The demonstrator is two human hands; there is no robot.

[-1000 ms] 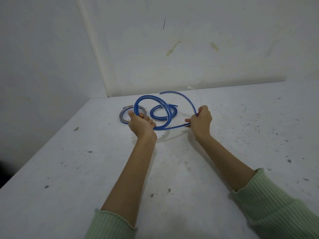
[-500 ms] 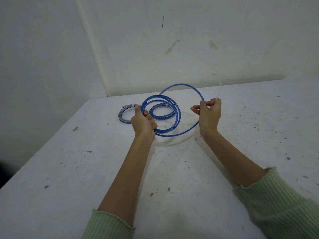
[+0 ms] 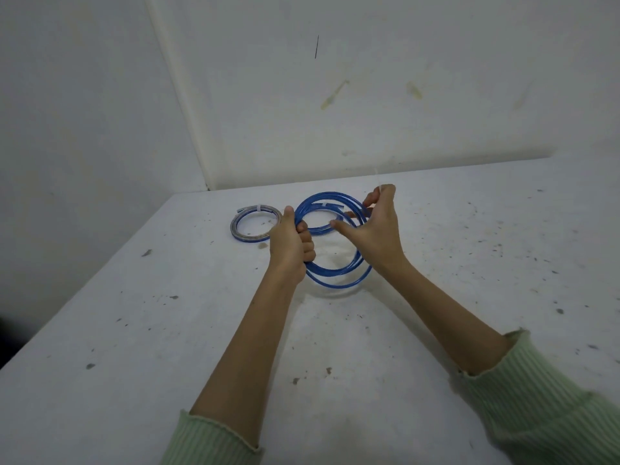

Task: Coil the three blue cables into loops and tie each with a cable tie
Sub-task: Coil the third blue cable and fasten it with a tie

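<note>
1. Your left hand [image 3: 291, 245] grips the left side of the blue cable coil [image 3: 339, 280], fingers curled round the gathered strands, and holds it lifted just above the tabletop [image 3: 167, 330].
2. Your right hand [image 3: 375, 226] sits at the coil's right and far rim — it is the nearer hand to the loose strands there. Its fingertips pinch something at the top, likely a pale cable tie [image 3: 377, 177], though that is too faint to be sure; the thumb is spread out across the loop.
3. The coil stands as a tilted ring of several turns, not yet bound, as far as you can judge.
4. Two tied coils lie beyond — a greyish one [image 3: 256, 223] to the left, and a blue one [image 3: 323, 218] seen through the ring.
</note>
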